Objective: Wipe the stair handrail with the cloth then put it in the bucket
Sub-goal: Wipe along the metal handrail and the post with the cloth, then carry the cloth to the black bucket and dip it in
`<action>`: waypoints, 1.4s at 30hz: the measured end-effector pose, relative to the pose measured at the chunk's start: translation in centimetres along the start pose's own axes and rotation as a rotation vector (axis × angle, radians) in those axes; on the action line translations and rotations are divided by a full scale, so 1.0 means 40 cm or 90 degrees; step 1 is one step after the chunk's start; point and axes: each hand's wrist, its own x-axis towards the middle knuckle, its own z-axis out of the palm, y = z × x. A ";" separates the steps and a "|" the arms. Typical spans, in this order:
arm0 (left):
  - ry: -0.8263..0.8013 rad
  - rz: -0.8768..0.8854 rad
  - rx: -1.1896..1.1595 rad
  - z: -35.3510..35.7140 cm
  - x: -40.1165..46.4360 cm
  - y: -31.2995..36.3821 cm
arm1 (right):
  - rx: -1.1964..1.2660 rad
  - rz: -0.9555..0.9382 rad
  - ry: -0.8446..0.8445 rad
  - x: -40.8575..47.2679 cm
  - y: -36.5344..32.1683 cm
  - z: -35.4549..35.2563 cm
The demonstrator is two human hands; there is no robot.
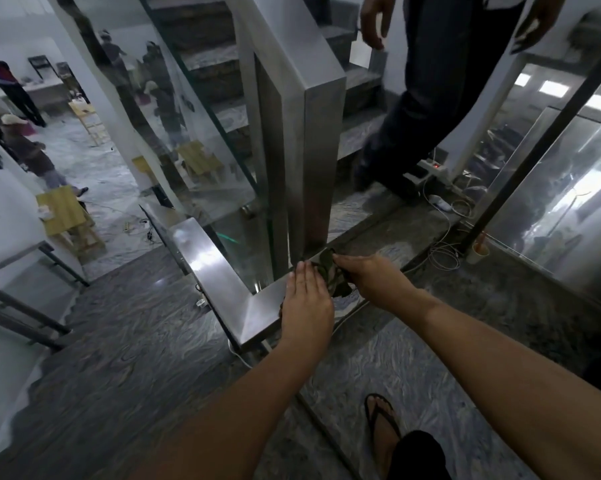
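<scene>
The steel stair handrail (219, 271) bends in an L at the landing and rises along a tall steel post (312, 168). A dark green patterned cloth (330, 271) lies bunched on the rail's flat top beside the post. My left hand (307, 306) rests flat, palm down, over the near part of the cloth and rail. My right hand (364, 278) pinches the cloth's right side with closed fingers. No bucket is in view.
Another person in dark trousers (430, 98) steps down the stairs right behind the post. White cables and a power strip (437, 188) lie on the landing, with a paper cup (477, 251) nearby. Glass panels flank the stairs. My sandalled foot (383, 431) stands on the marble floor.
</scene>
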 end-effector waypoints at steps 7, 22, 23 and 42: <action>0.048 0.016 -0.006 0.003 0.010 0.007 | -0.004 0.071 -0.038 0.003 0.003 -0.039; -0.063 0.076 0.059 -0.039 0.112 0.083 | -0.010 0.236 -0.060 -0.018 0.076 -0.121; -0.084 0.088 0.054 -0.050 0.130 0.086 | -0.009 0.250 -0.057 -0.024 0.086 -0.132; -0.102 0.110 -0.305 -0.205 0.327 0.063 | 0.035 0.453 -0.078 -0.108 0.155 -0.295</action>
